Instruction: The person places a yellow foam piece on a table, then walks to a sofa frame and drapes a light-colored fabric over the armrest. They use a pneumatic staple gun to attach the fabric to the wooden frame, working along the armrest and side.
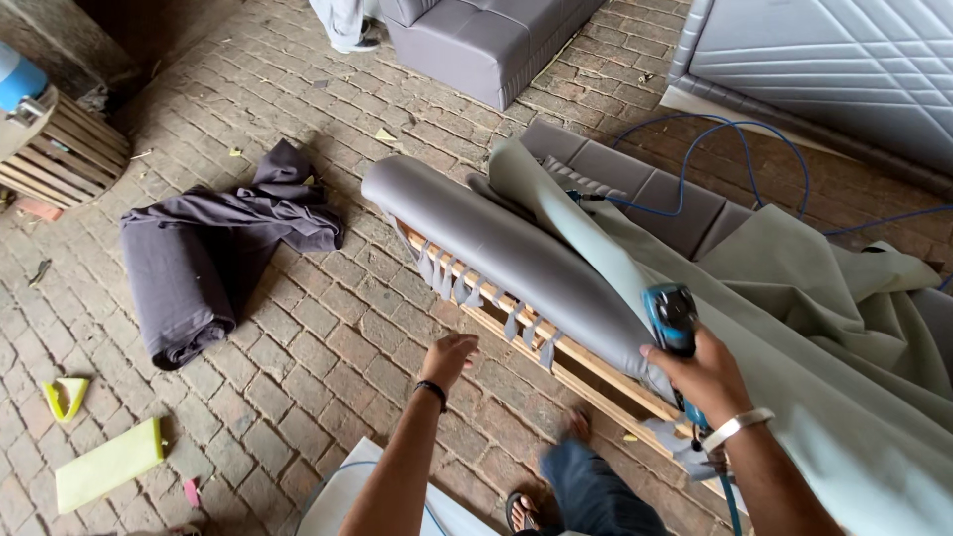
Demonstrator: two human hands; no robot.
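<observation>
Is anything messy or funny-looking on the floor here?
Yes. A grey cloth roll lies half unrolled and rumpled on the bricks, and yellow foam scraps are scattered near it. Loose grey fabric tabs dangle unevenly under the padded sofa arm.

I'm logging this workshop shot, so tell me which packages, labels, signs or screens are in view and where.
None show: no package, label, sign or screen.
Right hand: grips a blue power tool by the grey padded frame.
Left hand: open, empty, over the brick floor.
</observation>
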